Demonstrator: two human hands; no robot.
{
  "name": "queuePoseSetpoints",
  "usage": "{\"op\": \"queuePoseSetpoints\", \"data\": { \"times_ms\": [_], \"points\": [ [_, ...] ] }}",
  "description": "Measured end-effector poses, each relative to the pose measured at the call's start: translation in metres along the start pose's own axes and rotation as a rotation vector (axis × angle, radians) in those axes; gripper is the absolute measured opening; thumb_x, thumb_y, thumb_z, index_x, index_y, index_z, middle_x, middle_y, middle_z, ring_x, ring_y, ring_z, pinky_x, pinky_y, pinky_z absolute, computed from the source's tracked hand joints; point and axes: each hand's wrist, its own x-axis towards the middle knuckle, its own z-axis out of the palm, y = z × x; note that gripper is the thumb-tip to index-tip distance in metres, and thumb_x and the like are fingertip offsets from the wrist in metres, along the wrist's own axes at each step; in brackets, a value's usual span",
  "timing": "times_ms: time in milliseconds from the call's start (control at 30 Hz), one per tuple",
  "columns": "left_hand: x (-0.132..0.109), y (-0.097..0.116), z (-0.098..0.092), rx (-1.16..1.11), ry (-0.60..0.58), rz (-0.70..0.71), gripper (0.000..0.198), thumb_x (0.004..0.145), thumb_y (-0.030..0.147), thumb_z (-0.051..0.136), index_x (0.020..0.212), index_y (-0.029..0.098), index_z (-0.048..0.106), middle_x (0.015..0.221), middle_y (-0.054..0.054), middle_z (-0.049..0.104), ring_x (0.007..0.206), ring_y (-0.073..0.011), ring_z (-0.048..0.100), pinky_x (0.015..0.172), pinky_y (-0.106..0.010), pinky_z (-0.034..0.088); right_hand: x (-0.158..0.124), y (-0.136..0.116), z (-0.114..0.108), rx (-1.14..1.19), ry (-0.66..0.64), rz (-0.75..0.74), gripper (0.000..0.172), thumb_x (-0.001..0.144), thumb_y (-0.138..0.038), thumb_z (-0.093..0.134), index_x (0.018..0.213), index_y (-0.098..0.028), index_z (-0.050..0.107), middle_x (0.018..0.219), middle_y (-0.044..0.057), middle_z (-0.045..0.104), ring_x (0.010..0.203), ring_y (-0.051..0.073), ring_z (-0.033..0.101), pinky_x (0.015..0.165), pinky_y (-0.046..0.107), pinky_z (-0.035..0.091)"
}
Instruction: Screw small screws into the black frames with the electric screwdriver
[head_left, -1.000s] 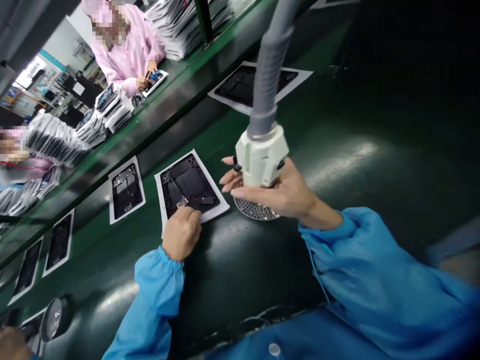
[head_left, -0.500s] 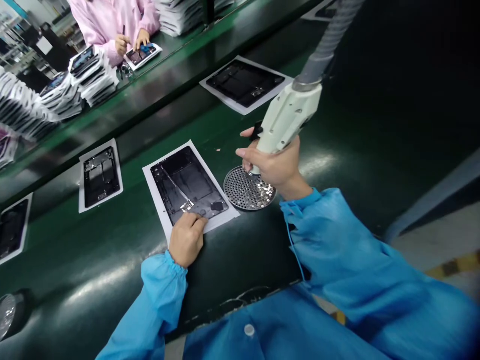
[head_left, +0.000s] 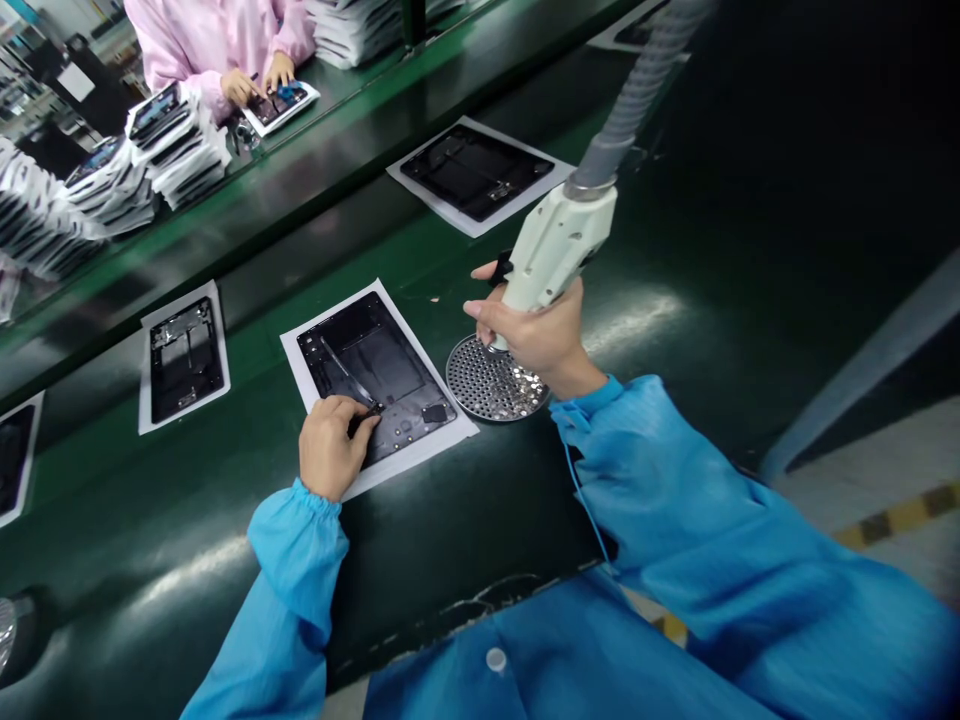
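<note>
My left hand (head_left: 331, 445) is pinched over the black tablet housing (head_left: 397, 365). Between its thumb and fingertips is the lower end of a thin flex cable (head_left: 341, 368); the small board at that end is hidden or blurred by the fingers. A white sheet (head_left: 420, 448) lies under the housing. My right hand (head_left: 544, 340) is wrapped around a pale electric screwdriver (head_left: 564, 245), which points down at a round perforated screw tray (head_left: 480, 375). Small silver screws are heaped on the tray's right side. The screwdriver's tip cannot be made out.
More tablet housings on sheets lie at the left (head_left: 187, 360) and beyond the screwdriver (head_left: 480, 170). Across a green ledge (head_left: 300, 185), a co-worker in pink (head_left: 217, 40) handles another housing beside stacked sheeted housings (head_left: 184, 150). A ribbed hose (head_left: 637, 95) rises from the screwdriver.
My left hand has moved left and up from the housing's lower edge onto the flex cable's end, which now looks bent. My right hand keeps holding the screwdriver over the tray.
</note>
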Motion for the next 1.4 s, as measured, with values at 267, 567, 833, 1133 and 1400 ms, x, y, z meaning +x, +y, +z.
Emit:
{"op": "queuePoseSetpoints", "data": {
  "times_ms": [267,567,833,1133,1400],
  "points": [
    [0.013,0.003,-0.002,-0.174,0.166,-0.075,0.014,0.083,0.030,0.064,0.078,0.021,0.073,0.074,-0.001,0.073,0.065,-0.0150,0.063,0.066,-0.027,0.050,0.001,0.003,-0.001,-0.003,-0.054,0.028,0.019,0.069,-0.027,0.073,0.080,-0.022,0.059,0.046,-0.007,0.051,0.041,0.013,0.051,0.048,0.032,0.049],
    [0.057,0.016,-0.008,-0.294,0.438,-0.096,0.015,0.079,0.030,0.068,0.081,0.017,0.075,0.070,0.000,0.071,0.055,-0.0096,0.057,0.057,-0.022,0.047,-0.001,0.000,0.001,0.023,-0.024,0.018,0.017,0.067,-0.019,0.071,0.080,-0.022,0.062,0.045,-0.007,0.054,0.038,0.013,0.049,0.048,0.033,0.048],
    [0.008,0.025,0.001,-0.391,0.078,-0.174,0.014,0.083,0.028,0.064,0.081,0.019,0.074,0.066,0.002,0.070,0.055,-0.0097,0.058,0.056,-0.021,0.047,-0.008,-0.020,-0.004,0.088,0.021,-0.025,0.023,0.066,-0.008,0.073,0.084,-0.019,0.064,0.046,-0.004,0.054,0.039,0.012,0.051,0.045,0.031,0.045],
    [-0.010,0.038,0.003,-0.240,-0.238,-0.146,0.009,0.083,0.023,0.065,0.084,0.019,0.073,0.081,-0.002,0.068,0.066,-0.0121,0.058,0.062,-0.025,0.046,-0.009,-0.019,-0.001,0.125,0.030,-0.085,0.022,0.061,-0.002,0.071,0.078,-0.014,0.064,0.045,-0.004,0.055,0.034,0.012,0.050,0.038,0.031,0.042],
    [-0.011,0.034,-0.002,-0.159,-0.266,-0.223,0.005,0.081,0.023,0.069,0.079,0.018,0.067,0.078,0.000,0.064,0.064,-0.0118,0.055,0.059,-0.025,0.042,-0.011,-0.019,-0.004,0.109,0.030,-0.122,0.024,0.062,-0.001,0.070,0.081,-0.014,0.067,0.045,-0.005,0.055,0.036,0.012,0.053,0.041,0.030,0.044]
  ]
}}
